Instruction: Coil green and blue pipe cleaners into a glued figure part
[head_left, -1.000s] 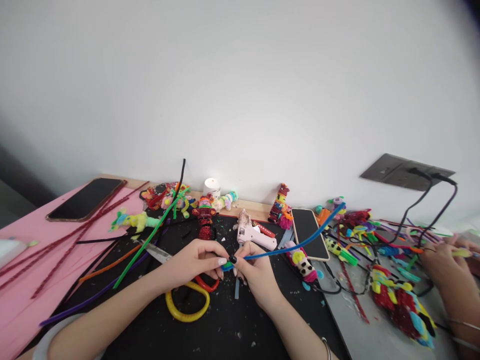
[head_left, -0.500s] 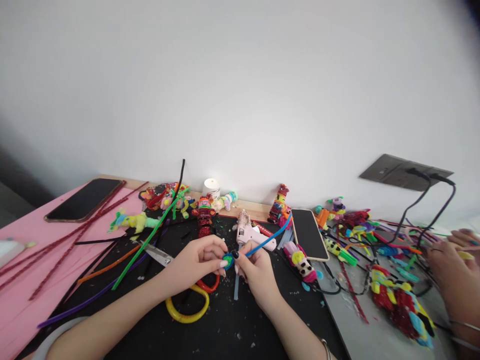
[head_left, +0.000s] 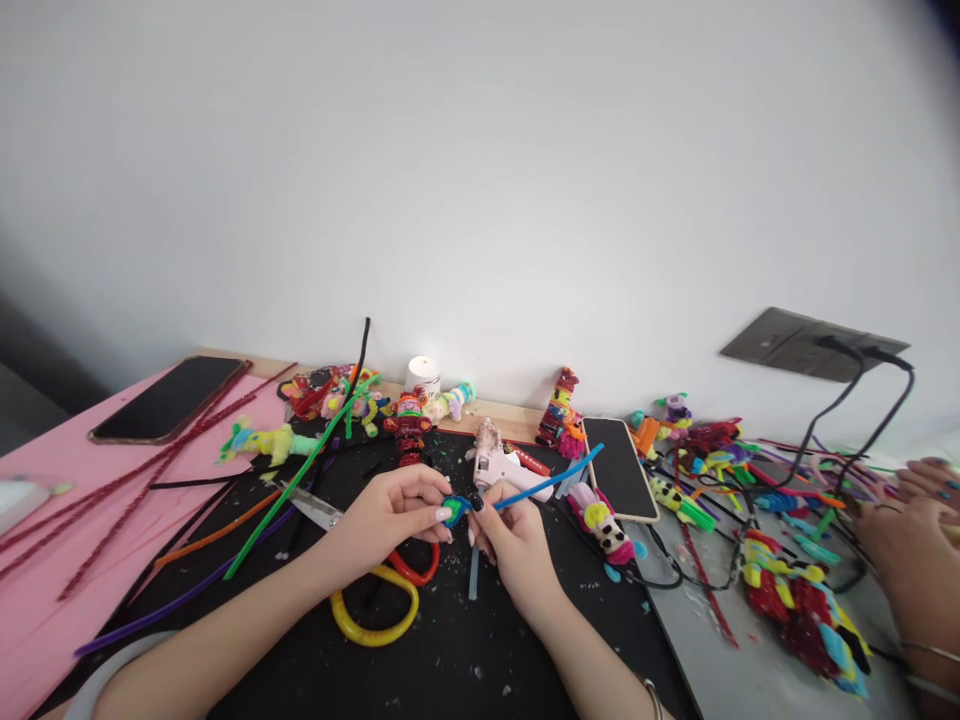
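Observation:
Between finger and thumb, my left hand (head_left: 409, 515) pinches a small green and blue pipe-cleaner coil (head_left: 453, 511). My right hand (head_left: 510, 530) is closed on the blue pipe cleaner (head_left: 551, 482) that runs out of this coil, its free end pointing up to the right. Scissors (head_left: 375, 605) with one yellow and one red handle lie partly under my left wrist. Just beyond my right hand lies a pale pink glue gun (head_left: 499, 462), and a clear glue stick (head_left: 473, 572) shows between my hands.
A green pipe cleaner (head_left: 300, 475) and others lie left. Pipe-cleaner figures (head_left: 410, 420) stand near the wall beside a white paper cup (head_left: 422, 373). Phones (head_left: 172, 398) lie on both sides. Another person's hands (head_left: 904, 530) are at right, below a socket (head_left: 814, 343) with cables.
The coil has shifted slightly left and turned more into view. A short stretch of blue now shows between my hands, and the free end has swung lower and to the right.

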